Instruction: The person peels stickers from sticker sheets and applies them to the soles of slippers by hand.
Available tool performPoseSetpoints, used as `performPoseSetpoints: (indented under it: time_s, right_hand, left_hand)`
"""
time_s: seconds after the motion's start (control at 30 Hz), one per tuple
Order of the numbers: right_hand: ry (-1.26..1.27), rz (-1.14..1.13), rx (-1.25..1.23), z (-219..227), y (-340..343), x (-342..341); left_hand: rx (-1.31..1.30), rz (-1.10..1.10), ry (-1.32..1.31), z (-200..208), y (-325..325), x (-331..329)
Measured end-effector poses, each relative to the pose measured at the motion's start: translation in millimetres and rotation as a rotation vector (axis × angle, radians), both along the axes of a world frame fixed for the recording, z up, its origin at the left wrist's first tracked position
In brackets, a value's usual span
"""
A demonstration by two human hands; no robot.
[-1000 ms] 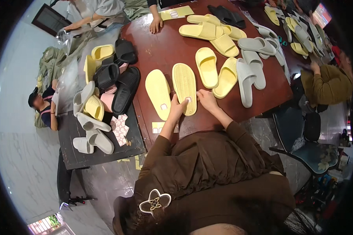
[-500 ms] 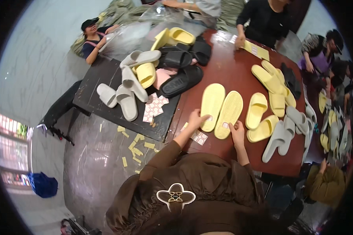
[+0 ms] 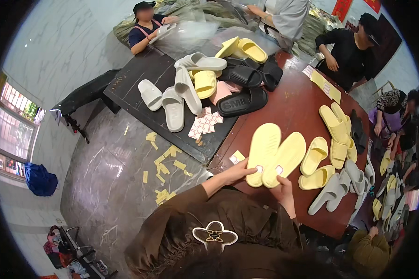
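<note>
Two yellow slippers are held side by side over the red-brown table, soles up, with their heels toward me. My left hand [image 3: 238, 173] grips the heel of the left slipper [image 3: 264, 144], thumb on the sole. My right hand [image 3: 284, 191] pinches the heel of the right slipper [image 3: 287, 156]. A small white label with a red outline shows near each heel, close to my thumbs. The heels overlap slightly and the toes spread apart. Just beyond my left hand, a small label sheet [image 3: 237, 157] lies on the table.
Right of my hands lie yellow slippers [image 3: 314, 156] and grey slippers [image 3: 325, 193]. A mixed pile, including a black slipper [image 3: 242, 102], and label sheets [image 3: 205, 123] cover the black table [image 3: 139, 86]. Paper strips [image 3: 163, 167] litter the floor. Co-workers stand around the tables.
The two slippers have been lifted and drawn toward me, and their heels now overlap. My view has swung, so the tables sit differently in it. Both hands keep their grip.
</note>
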State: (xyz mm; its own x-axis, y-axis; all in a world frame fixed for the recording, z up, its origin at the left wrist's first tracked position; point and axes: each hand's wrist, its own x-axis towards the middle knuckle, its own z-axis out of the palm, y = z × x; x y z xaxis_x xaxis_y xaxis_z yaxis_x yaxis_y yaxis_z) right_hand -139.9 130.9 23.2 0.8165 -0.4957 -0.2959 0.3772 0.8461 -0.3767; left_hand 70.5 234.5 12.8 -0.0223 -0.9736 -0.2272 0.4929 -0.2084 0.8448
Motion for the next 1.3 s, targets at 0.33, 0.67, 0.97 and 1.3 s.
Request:
performPoseSetpoints:
  time_s: [0.33, 0.67, 0.97, 1.3]
  right_hand:
    - [0.273, 0.279, -0.675, 93.6, 0.1, 174.5]
    - [0.686, 0.075, -2.337, 156.7, -36.0, 543.5]
    - [0.898, 0.098, -2.023, 6.8, 35.9, 373.0]
    - [1.218, 0.128, -2.199, -57.8, 88.1, 356.7]
  left_hand:
    - [0.091, 0.196, -0.376, 21.9, 76.2, 131.4]
    - [0.28, 0.854, -1.135, -7.2, 153.3, 271.6]
    - [0.392, 0.521, -1.554, -5.6, 119.5, 301.3]
    - [0.342, 0.422, -1.69, -38.4, 84.2, 376.8]
